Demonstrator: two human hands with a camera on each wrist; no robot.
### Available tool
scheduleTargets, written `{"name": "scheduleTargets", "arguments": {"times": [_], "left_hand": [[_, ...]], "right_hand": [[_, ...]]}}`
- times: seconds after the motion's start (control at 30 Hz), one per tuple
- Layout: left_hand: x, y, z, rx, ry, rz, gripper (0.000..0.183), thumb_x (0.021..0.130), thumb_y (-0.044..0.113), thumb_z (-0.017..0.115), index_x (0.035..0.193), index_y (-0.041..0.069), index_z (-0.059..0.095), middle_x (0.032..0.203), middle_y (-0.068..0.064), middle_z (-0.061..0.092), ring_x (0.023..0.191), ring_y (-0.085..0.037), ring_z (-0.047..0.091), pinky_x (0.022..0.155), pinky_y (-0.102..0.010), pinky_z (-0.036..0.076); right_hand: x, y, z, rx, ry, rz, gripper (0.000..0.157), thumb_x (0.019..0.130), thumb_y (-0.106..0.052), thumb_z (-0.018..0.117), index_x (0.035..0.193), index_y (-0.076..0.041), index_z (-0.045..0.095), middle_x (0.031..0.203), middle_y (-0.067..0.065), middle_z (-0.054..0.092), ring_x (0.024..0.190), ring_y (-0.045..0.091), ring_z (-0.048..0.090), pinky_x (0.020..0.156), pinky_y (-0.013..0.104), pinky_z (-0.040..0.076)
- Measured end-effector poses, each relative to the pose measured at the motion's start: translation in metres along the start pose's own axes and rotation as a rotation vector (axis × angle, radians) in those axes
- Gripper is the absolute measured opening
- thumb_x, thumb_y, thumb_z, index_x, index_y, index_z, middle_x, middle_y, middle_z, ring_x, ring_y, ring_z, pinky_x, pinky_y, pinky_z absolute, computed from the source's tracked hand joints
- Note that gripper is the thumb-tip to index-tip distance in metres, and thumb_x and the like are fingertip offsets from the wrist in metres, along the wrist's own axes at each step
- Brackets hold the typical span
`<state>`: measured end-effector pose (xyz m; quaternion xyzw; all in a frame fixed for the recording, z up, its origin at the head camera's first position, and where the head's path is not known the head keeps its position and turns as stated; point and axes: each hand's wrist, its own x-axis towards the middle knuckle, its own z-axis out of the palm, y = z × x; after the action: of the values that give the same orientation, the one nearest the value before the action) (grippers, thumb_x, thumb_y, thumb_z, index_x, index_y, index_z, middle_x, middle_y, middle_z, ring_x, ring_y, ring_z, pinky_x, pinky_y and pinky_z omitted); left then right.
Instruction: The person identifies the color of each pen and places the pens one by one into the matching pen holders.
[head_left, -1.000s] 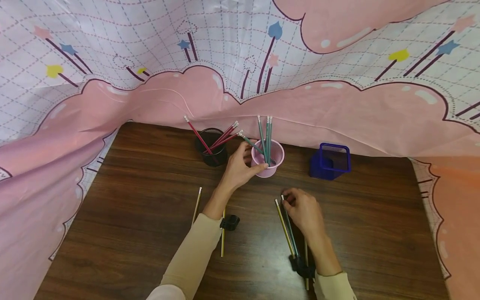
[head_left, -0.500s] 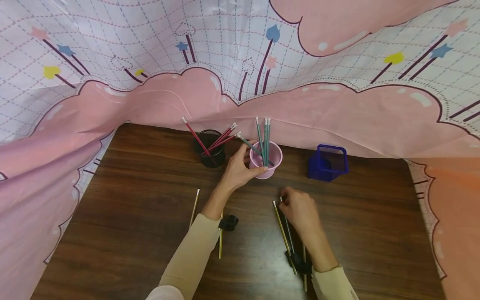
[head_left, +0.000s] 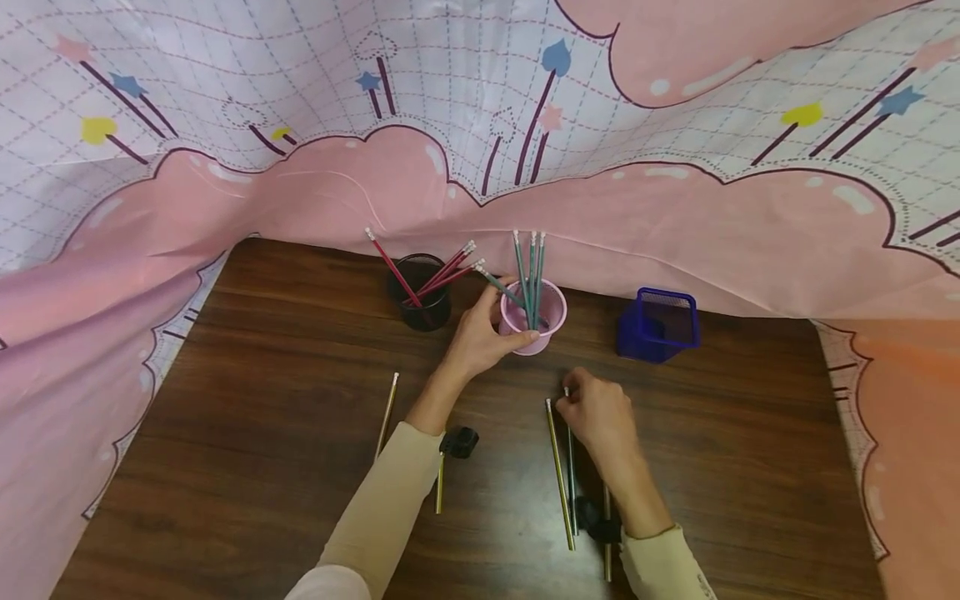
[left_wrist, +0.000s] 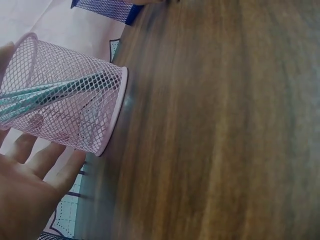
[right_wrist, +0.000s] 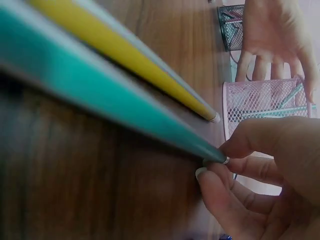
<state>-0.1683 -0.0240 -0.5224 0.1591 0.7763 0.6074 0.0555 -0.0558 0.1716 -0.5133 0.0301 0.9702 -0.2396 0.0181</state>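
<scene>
In the head view my left hand [head_left: 476, 337] grips the pink mesh pencil cup [head_left: 545, 340], thumb at its near rim and fingers around its left side. Several green pencils [head_left: 524, 279] stand in that cup, eraser ends up. My right hand [head_left: 600, 412] pinches another green pencil [head_left: 572, 467] near its eraser end; the pencil lies along the table close beside a yellow-gold pencil [head_left: 558, 467]. The right wrist view shows thumb and fingertips at the tip of the green pencil [right_wrist: 125, 107], with the yellow pencil [right_wrist: 145, 62] apart from them.
A black mesh cup [head_left: 429, 320] with several red pencils stands left of the pink one. At the right is a blue square mesh cup [head_left: 637, 340]. More gold pencils lie on the table: one at left [head_left: 387, 412], one by the left wrist [head_left: 439, 492], one under the right wrist [head_left: 607, 554].
The near ends of the green pencil and the yellow-gold pencil beside it have swung left. My right hand has closed its fingertips on the green pencil's end. My left hand stays on the cup.
</scene>
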Motion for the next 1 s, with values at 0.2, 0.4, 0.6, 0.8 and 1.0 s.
{"name": "scheduleTargets", "arguments": {"times": [0.2, 0.4, 0.6, 0.8, 1.0], "left_hand": [[0.001, -0.001, 0.0, 0.041, 0.01, 0.016, 0.083, 0.075, 0.031, 0.089, 0.145, 0.031, 0.044, 0.138, -0.005, 0.058, 0.119, -0.03, 0.062, 0.096, -0.046, 0.05], [0.001, -0.002, 0.001, 0.021, 0.003, 0.019, 0.084, 0.076, 0.03, 0.088, 0.146, 0.031, 0.042, 0.139, -0.006, 0.057, 0.122, -0.028, 0.06, 0.096, -0.045, 0.051], [-0.001, -0.003, 0.001, -0.002, 0.02, 0.041, 0.083, 0.075, 0.028, 0.089, 0.145, 0.027, 0.044, 0.137, -0.008, 0.059, 0.119, -0.027, 0.062, 0.095, -0.047, 0.051], [-0.002, -0.002, 0.001, 0.029, 0.028, 0.032, 0.084, 0.075, 0.03, 0.089, 0.146, 0.027, 0.044, 0.136, -0.006, 0.06, 0.113, -0.027, 0.066, 0.092, -0.042, 0.053], [-0.002, -0.002, 0.001, 0.03, 0.025, 0.028, 0.084, 0.076, 0.03, 0.088, 0.146, 0.028, 0.042, 0.136, -0.006, 0.06, 0.113, -0.026, 0.066, 0.092, -0.044, 0.052]], "right_hand": [[0.002, 0.006, -0.001, 0.058, -0.004, 0.029, 0.019, 0.076, -0.013, 0.077, 0.093, -0.012, 0.068, 0.076, 0.002, 0.072, 0.07, 0.027, 0.069, 0.064, 0.05, 0.052], [0.009, 0.009, -0.023, 0.122, 0.024, 0.033, 0.018, 0.08, -0.011, 0.072, 0.097, -0.013, 0.068, 0.073, 0.0, 0.069, 0.061, 0.017, 0.061, 0.056, 0.038, 0.048], [0.017, 0.001, -0.046, 0.243, 0.154, -0.016, 0.017, 0.081, -0.005, 0.069, 0.097, -0.011, 0.069, 0.077, 0.002, 0.069, 0.064, 0.016, 0.064, 0.059, 0.03, 0.049], [0.02, -0.006, -0.055, 0.317, 0.226, -0.06, 0.015, 0.081, -0.001, 0.068, 0.094, -0.008, 0.069, 0.074, 0.003, 0.067, 0.061, 0.016, 0.063, 0.056, 0.019, 0.047], [0.021, -0.008, -0.056, 0.307, 0.243, -0.055, 0.014, 0.081, -0.003, 0.068, 0.093, -0.01, 0.069, 0.072, 0.001, 0.066, 0.06, 0.015, 0.062, 0.055, 0.019, 0.045]]}}
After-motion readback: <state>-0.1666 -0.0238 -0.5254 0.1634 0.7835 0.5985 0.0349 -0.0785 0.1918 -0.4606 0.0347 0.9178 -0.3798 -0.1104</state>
